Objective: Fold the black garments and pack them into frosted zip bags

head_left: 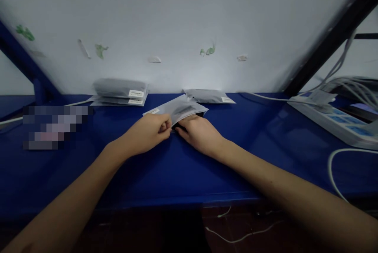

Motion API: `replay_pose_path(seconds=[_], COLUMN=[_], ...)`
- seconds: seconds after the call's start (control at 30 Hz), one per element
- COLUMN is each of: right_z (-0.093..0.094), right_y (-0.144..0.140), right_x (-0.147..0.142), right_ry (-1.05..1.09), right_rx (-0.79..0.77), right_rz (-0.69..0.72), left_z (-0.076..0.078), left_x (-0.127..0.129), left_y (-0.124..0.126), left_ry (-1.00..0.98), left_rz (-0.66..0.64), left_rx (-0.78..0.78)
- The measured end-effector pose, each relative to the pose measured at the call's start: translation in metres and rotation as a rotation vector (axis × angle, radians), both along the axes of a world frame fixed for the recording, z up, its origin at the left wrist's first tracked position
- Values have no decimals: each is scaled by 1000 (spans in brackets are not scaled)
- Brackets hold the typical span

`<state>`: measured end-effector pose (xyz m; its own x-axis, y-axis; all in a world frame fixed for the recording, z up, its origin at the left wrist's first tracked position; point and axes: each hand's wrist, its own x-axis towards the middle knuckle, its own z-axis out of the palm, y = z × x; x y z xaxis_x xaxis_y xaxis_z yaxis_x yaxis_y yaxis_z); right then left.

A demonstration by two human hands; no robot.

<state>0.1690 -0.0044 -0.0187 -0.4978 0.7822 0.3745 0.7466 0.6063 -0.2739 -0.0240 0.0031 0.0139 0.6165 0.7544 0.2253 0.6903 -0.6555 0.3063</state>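
Observation:
Above the middle of the blue table lies a translucent frosted plastic bag (177, 107) with a small white label at its left end. My left hand (155, 129) is closed on the bag's near edge, thumb against curled fingers. At the bag's near right side my right hand (201, 131) reaches under the raised plastic, its fingertips hidden. A flat black object (200, 114) shows in small parts around the right hand's fingers, partly covered by the bag; its kind cannot be made out. Both hands are close together.
Several labelled bags are stacked (121, 91) at the back left, and another bag (208, 96) lies by the wall. A power strip (339, 119) with white cables (330, 166) is at the right. A blurred-out item (56, 127) sits left. The table's front edge (177, 202) is near.

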Motion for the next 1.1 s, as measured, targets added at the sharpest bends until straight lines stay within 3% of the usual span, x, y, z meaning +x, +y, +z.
replay_pose_path(seconds=[0.07,0.23,0.3,0.37,0.47,0.53,0.73,0.97,1.1], right_z=[-1,10,16,18,13,4,-13,-7,-3], right_y=[-1,-7,-7,-3,8,16,32,28,27], right_x=[-2,4,12,21,35,42,46,40,44], right_ry=[31,174,268,315,241,171,244,353,354], right_rx=[7,-10,3,70,152,122,37,45,36], right_rz=[3,268,221,80,-125,-182,-152,-102,-168], left_z=[-1,-3,-2,-1,1,2,-4,-11,-13], left_x=[3,-8,-17,-25,-29,-25,-14,-13,-11], left_y=[-1,11,19,25,25,20,14,23,20], left_ry=[-15,9,59,107,148,175,176,-31,-39], left_rz=[-22,55,163,277,372,384,417,547,448], left_rx=[11,113,174,200,132,69,98,235,201])
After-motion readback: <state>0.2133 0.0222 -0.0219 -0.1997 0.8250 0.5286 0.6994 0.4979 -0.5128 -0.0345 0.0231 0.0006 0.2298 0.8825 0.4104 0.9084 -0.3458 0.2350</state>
